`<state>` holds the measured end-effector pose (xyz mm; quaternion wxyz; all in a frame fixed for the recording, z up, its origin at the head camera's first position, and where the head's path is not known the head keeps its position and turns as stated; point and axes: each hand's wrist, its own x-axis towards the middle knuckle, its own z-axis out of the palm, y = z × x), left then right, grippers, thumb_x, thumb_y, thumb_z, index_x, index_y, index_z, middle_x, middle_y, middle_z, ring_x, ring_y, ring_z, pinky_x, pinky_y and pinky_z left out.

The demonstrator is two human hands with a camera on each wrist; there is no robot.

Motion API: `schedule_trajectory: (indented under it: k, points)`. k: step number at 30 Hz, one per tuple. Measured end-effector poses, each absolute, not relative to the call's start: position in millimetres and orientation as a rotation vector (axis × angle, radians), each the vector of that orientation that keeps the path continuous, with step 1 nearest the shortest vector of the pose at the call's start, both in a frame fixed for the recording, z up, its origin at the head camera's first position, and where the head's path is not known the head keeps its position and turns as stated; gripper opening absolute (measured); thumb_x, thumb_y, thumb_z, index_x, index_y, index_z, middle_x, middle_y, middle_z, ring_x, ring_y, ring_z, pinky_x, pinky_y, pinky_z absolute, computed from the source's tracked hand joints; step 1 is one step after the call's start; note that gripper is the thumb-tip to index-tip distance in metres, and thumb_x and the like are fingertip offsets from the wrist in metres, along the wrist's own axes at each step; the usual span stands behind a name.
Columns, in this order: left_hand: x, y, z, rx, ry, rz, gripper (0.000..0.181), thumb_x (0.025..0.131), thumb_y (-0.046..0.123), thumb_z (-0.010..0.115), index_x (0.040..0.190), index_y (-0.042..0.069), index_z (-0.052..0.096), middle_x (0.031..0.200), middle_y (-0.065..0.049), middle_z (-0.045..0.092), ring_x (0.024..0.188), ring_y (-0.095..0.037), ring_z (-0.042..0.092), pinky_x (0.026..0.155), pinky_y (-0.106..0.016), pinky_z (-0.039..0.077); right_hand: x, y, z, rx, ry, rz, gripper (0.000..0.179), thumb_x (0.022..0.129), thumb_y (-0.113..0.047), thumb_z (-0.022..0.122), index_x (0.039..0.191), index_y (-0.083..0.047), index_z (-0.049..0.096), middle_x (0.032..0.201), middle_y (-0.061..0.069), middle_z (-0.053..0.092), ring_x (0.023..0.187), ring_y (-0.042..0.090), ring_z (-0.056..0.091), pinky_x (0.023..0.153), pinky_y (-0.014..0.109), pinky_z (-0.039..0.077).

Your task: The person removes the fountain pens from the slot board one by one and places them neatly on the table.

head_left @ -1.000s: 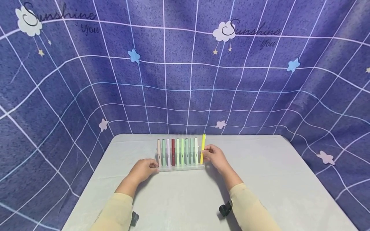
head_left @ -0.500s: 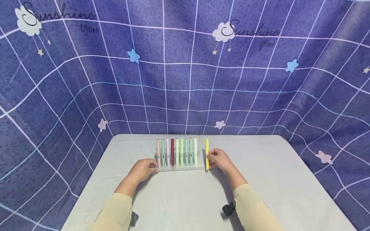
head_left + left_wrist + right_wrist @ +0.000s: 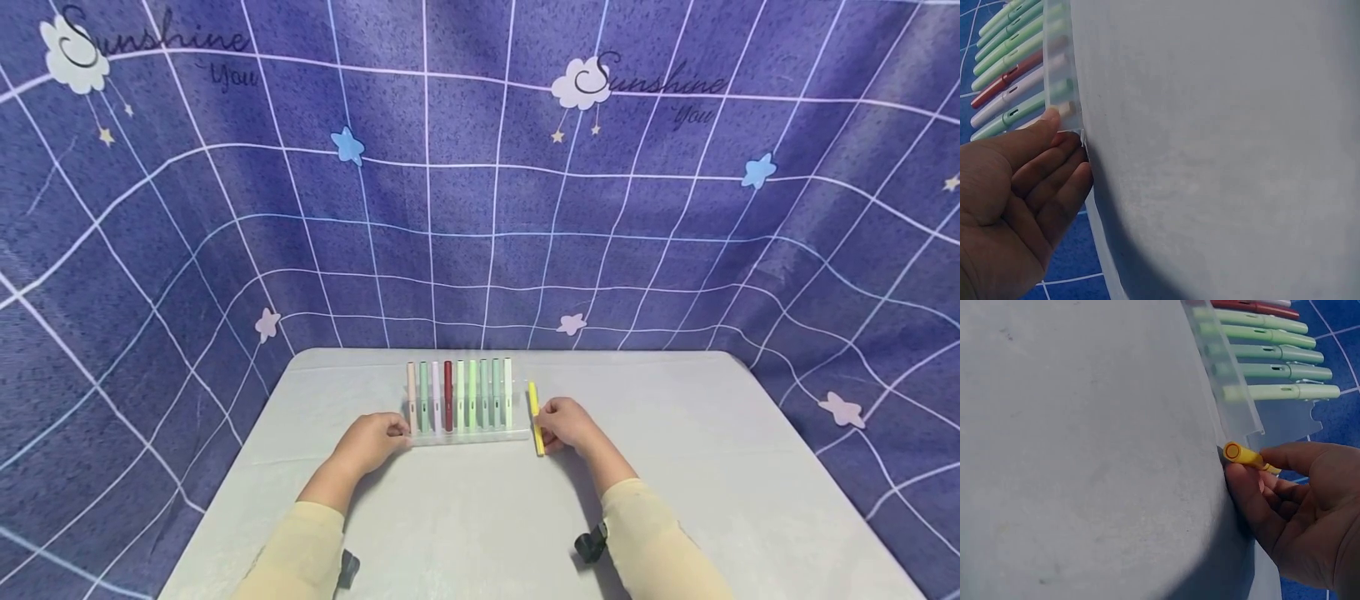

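A clear plastic pen stand (image 3: pixel 472 437) holds a row of several upright pens, among them a dark red pen (image 3: pixel 448 396) and a pale green pen (image 3: pixel 1282 392) at the right end. My left hand (image 3: pixel 371 442) pinches the stand's left front corner between thumb and fingers, as the left wrist view also shows. In my right hand (image 3: pixel 566 423) a yellow pen (image 3: pixel 536 417) is pinched between thumb and fingers. It is just beyond the stand's right end, tilted, with its lower end toward me. The right wrist view shows the yellow pen's round end (image 3: pixel 1232 451) near the stand's corner.
The stand rests on a table with a pale grey cloth (image 3: pixel 465 525). Behind and at both sides hangs a blue curtain (image 3: pixel 480 250) with a grid and stars. A black wrist camera (image 3: pixel 590 546) sits under the right sleeve.
The yellow pen has come away from the right end of the stand, first to the right, then down toward me, and its tilt has changed. My left hand has stayed at its corner.
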<state>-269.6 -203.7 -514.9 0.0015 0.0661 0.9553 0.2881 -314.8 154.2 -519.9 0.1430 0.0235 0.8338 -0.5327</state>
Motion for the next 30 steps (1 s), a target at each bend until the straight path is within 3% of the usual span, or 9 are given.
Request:
schedule_trajectory:
  k: [30]
  points:
    - [-270.5, -204.0, -517.1, 0.197, 2.997, 0.896, 0.011, 0.083, 0.027, 0.077, 0.09, 0.022, 0.07, 0.089, 0.006, 0.074, 0.091, -0.019, 0.068, 0.092, -0.046, 0.05, -317.0, 150.1, -510.2, 0.008, 2.6, -1.103, 0.017, 0.093, -0.011, 0.065, 0.083, 0.0, 0.057, 0.067, 0.014, 0.065, 0.053, 0.023, 0.067, 0.05, 0.034, 0.057]
